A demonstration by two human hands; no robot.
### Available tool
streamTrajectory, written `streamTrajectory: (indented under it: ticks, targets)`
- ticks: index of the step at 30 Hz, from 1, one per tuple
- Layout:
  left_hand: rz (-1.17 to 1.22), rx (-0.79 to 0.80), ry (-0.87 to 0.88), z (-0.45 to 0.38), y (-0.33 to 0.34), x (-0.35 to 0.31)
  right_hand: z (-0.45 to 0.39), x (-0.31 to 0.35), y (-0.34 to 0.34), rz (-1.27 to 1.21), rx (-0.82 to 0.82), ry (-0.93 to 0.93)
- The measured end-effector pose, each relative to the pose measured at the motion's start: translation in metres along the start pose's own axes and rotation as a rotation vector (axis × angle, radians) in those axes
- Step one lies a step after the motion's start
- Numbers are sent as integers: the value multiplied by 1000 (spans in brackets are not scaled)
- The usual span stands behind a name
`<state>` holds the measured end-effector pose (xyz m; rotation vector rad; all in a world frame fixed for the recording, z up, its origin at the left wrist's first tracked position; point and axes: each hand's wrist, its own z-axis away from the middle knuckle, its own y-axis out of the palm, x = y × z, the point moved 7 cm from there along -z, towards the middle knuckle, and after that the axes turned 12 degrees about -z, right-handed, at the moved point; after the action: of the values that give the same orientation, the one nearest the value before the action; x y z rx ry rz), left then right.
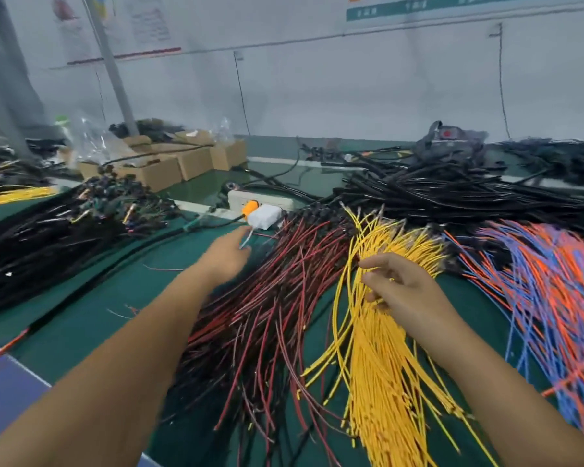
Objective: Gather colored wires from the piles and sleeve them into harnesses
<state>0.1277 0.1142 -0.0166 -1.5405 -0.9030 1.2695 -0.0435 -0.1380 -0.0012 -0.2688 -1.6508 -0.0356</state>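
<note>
A green worktable (122, 291) is seen under a pale wall, heaped with wire from edge to edge. At the left of the frame, black sleeved harnesses (38, 237) are piled, with cardboard boxes (169, 163) behind them at upper left. Left of centre, the left hand (225, 256) is stretched forward over the table toward a white block (265, 215) with an orange part; a thin pale strand appears to be pinched at its fingertips, though blur leaves that uncertain. Just to its right the dark red wires (267, 298) are fanned, long axis running from the lower centre up and away.

At centre, the yellow wires (381, 352) are laid the same way, near ends at the bottom edge, far ends splayed upward. The right hand (402, 288) is set on top of them, fingers (373, 262) curled and a few yellow strands pinched against the thumb. The yellow pile is directly under this hand, so the right is judged the nearer hand for the pull. At far right, orange and blue wires (550, 298) are spread, with black tubing (452, 193) behind.
</note>
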Motion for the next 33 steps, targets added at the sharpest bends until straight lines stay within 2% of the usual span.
streamTrajectory:
  ticks: [2, 5, 8, 11, 14, 16, 19, 24, 26, 29, 31, 33]
  targets:
    - [40, 103, -7, -1, 20, -15, 2, -2, -7, 12, -5, -7]
    - [-47, -13, -28, -5, 14, -25, 5, -4, -17, -5, -22, 5]
    - [24, -42, -23, -5, 2, -28, 8, -4, -22, -11, -41, 16]
    - [207, -80, -84, -4, -11, -26, 12, -2, -23, -24, -49, 9]
    - [417, -192, -139, 2, -30, -31, 15, 3, -21, -30, -49, 1]
    - [508, -282, -112, 8, -43, -41, 16, 6, -19, -38, -51, -3]
    - [495, -414, -73, 21, -62, -60, 19, 11, -15, -41, -44, -4]
    - [714, -420, -2, 37, -63, -91, 24, 20, -16, -68, -53, 4]
    - [646, -436, 69, 48, -57, -113, 24, 20, -17, -149, -70, 30]
    - [511, -427, 305, 76, -38, -159, 22, 16, -16, -449, -107, 109]
    - [276, -336, 507, 97, -12, -196, 18, 12, -20, -623, -165, 130]
    - [49, -257, 652, 118, 16, -228, 16, 7, -36, -602, -292, 109]
